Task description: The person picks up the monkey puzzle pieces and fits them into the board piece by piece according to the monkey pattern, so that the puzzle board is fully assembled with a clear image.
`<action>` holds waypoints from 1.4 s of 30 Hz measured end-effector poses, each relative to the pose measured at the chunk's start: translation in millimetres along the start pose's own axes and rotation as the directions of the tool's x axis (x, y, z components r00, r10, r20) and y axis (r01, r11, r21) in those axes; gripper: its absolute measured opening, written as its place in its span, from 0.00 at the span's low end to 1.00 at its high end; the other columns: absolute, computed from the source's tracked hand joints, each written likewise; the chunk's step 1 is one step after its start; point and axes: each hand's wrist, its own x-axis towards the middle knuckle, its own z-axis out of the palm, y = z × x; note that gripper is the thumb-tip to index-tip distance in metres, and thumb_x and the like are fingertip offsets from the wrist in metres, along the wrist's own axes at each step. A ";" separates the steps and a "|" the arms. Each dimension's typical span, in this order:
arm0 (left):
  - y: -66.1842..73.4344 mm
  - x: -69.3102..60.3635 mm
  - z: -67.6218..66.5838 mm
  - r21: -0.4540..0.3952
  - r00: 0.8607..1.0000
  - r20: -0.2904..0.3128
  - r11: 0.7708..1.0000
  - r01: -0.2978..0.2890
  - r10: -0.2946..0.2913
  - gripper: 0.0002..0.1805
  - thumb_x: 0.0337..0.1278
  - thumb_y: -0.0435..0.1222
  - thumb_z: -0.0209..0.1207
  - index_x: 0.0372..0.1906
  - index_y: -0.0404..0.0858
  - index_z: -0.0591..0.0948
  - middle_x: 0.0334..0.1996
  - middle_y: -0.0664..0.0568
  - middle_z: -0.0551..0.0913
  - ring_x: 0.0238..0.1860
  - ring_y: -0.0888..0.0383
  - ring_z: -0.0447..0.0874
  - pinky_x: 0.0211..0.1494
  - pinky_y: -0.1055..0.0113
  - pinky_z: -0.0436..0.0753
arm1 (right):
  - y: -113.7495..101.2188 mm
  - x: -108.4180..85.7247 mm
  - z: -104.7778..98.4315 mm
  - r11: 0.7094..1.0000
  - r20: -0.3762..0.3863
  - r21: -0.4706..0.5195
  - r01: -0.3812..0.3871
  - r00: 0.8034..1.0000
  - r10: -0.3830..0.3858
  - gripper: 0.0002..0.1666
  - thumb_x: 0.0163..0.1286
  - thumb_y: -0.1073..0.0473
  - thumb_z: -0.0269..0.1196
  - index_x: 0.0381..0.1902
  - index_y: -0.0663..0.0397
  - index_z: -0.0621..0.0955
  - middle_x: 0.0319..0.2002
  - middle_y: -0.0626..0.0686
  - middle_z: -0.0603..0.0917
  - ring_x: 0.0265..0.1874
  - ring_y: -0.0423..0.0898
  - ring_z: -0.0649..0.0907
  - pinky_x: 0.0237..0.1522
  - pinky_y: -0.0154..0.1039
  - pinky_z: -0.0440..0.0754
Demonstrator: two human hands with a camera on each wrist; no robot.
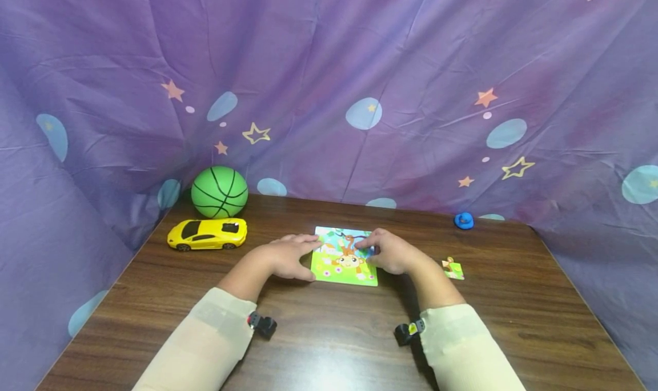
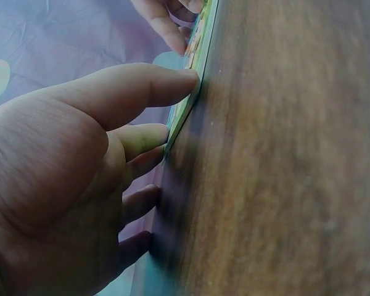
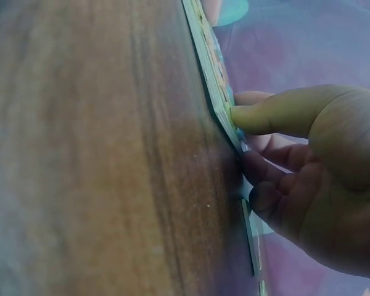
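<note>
Puzzle (image 1: 341,268) lies flat: my left hand (image 1: 290,257) spreads wide at its edge, my right hand (image 1: 393,252), loosely bent, touches its other side!

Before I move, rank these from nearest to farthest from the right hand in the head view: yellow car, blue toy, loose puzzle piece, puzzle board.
1. Puzzle board: touching the right hand, on its left.
2. Loose puzzle piece: to the hand's right.
3. Blue toy: right side, farther back.
4. Yellow car: far left, past the left hand.
</note>
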 end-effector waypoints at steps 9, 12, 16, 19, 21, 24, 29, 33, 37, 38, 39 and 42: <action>-0.6 0.6 0.6 0.009 1.000 -0.004 1.000 -0.001 0.001 0.50 0.62 0.56 0.67 0.86 0.53 0.61 0.88 0.58 0.55 0.88 0.40 0.49 0.88 0.34 0.54 | -0.5 0.4 1.5 1.000 0.004 -0.025 0.014 1.000 -0.014 0.27 0.68 0.66 0.70 0.65 0.53 0.86 0.49 0.58 0.80 0.39 0.44 0.79 0.49 0.40 0.81; -1.2 0.8 1.0 0.010 1.000 -0.004 1.000 -0.001 0.002 0.50 0.61 0.56 0.67 0.86 0.53 0.61 0.88 0.58 0.55 0.88 0.40 0.49 0.88 0.34 0.54 | -1.2 0.5 1.7 1.000 0.001 -0.020 0.017 1.000 -0.017 0.27 0.68 0.66 0.70 0.65 0.54 0.86 0.49 0.59 0.80 0.39 0.44 0.79 0.49 0.40 0.82; -2.3 1.3 1.8 0.010 1.000 -0.006 1.000 -0.002 0.002 0.50 0.61 0.57 0.67 0.86 0.54 0.61 0.88 0.58 0.55 0.88 0.40 0.49 0.88 0.34 0.54 | -0.7 1.0 2.0 1.000 0.000 -0.015 0.011 1.000 -0.011 0.25 0.68 0.66 0.70 0.63 0.52 0.87 0.50 0.58 0.81 0.39 0.44 0.79 0.49 0.41 0.82; -2.7 1.6 2.2 0.009 1.000 -0.006 1.000 0.000 0.000 0.50 0.61 0.57 0.67 0.86 0.54 0.61 0.88 0.58 0.55 0.88 0.40 0.49 0.87 0.33 0.54 | -0.8 0.8 1.7 1.000 0.003 -0.018 0.009 1.000 -0.009 0.25 0.69 0.66 0.70 0.63 0.50 0.88 0.51 0.57 0.81 0.40 0.44 0.79 0.51 0.42 0.81; -2.4 1.4 2.0 0.007 1.000 -0.005 1.000 0.001 -0.001 0.50 0.62 0.57 0.67 0.86 0.54 0.61 0.88 0.58 0.55 0.88 0.40 0.49 0.88 0.33 0.54 | -1.3 0.1 1.3 0.999 0.005 -0.025 0.025 1.000 -0.025 0.25 0.67 0.66 0.69 0.63 0.50 0.88 0.50 0.57 0.81 0.41 0.45 0.80 0.52 0.43 0.82; -1.7 0.6 1.4 0.005 1.000 -0.003 1.000 0.002 -0.002 0.50 0.62 0.57 0.67 0.86 0.54 0.61 0.88 0.59 0.54 0.88 0.40 0.48 0.88 0.34 0.54 | -2.3 -0.5 0.7 0.999 0.007 -0.033 0.037 0.999 -0.036 0.28 0.64 0.66 0.69 0.63 0.51 0.88 0.50 0.57 0.81 0.44 0.47 0.80 0.55 0.45 0.82; -0.3 -0.3 0.2 0.008 1.000 -0.002 1.000 -0.003 0.003 0.50 0.62 0.56 0.67 0.86 0.54 0.61 0.88 0.58 0.55 0.88 0.40 0.49 0.88 0.34 0.54 | -2.9 -0.4 -0.1 0.999 0.013 -0.033 0.026 1.000 -0.025 0.28 0.63 0.66 0.71 0.63 0.51 0.88 0.52 0.57 0.82 0.47 0.49 0.81 0.59 0.49 0.83; -0.5 0.3 0.0 0.013 1.000 -0.003 1.000 -0.008 0.008 0.50 0.62 0.56 0.67 0.86 0.54 0.61 0.88 0.58 0.55 0.88 0.40 0.50 0.87 0.34 0.55 | -1.5 0.0 -0.5 1.000 0.009 -0.027 0.005 1.000 -0.004 0.27 0.64 0.66 0.72 0.62 0.50 0.88 0.55 0.58 0.83 0.48 0.50 0.82 0.61 0.52 0.83; -0.9 0.8 -0.3 0.015 1.000 -0.001 1.000 -0.009 0.009 0.50 0.62 0.56 0.67 0.86 0.54 0.60 0.88 0.58 0.55 0.88 0.40 0.50 0.87 0.34 0.55 | 0.6 0.1 -1.1 0.999 -0.006 -0.039 0.006 1.000 -0.006 0.26 0.63 0.65 0.74 0.61 0.50 0.89 0.56 0.58 0.84 0.52 0.52 0.83 0.63 0.55 0.83; -1.1 0.9 -0.3 0.016 1.000 0.000 1.000 -0.009 0.009 0.50 0.62 0.56 0.67 0.86 0.54 0.60 0.88 0.58 0.55 0.88 0.40 0.50 0.87 0.34 0.55 | 1.0 0.1 -1.1 0.999 -0.010 -0.039 0.003 1.000 -0.004 0.26 0.63 0.64 0.74 0.61 0.50 0.89 0.55 0.58 0.85 0.53 0.52 0.83 0.63 0.55 0.83; -1.2 0.9 -0.3 0.017 1.000 0.001 1.000 -0.009 0.009 0.50 0.62 0.56 0.67 0.86 0.54 0.60 0.88 0.58 0.55 0.88 0.40 0.49 0.87 0.34 0.55 | 1.3 0.0 -1.2 0.999 -0.014 -0.042 0.002 1.000 -0.002 0.26 0.63 0.64 0.75 0.60 0.50 0.90 0.55 0.57 0.85 0.53 0.52 0.83 0.64 0.55 0.83; -1.8 1.0 0.4 0.018 1.000 0.002 1.000 -0.008 0.008 0.50 0.62 0.56 0.67 0.86 0.54 0.60 0.88 0.57 0.55 0.88 0.40 0.49 0.87 0.34 0.56 | 2.5 -0.1 -1.3 0.999 -0.020 -0.048 -0.004 1.000 0.003 0.26 0.62 0.62 0.75 0.60 0.49 0.90 0.53 0.56 0.86 0.52 0.51 0.83 0.64 0.55 0.83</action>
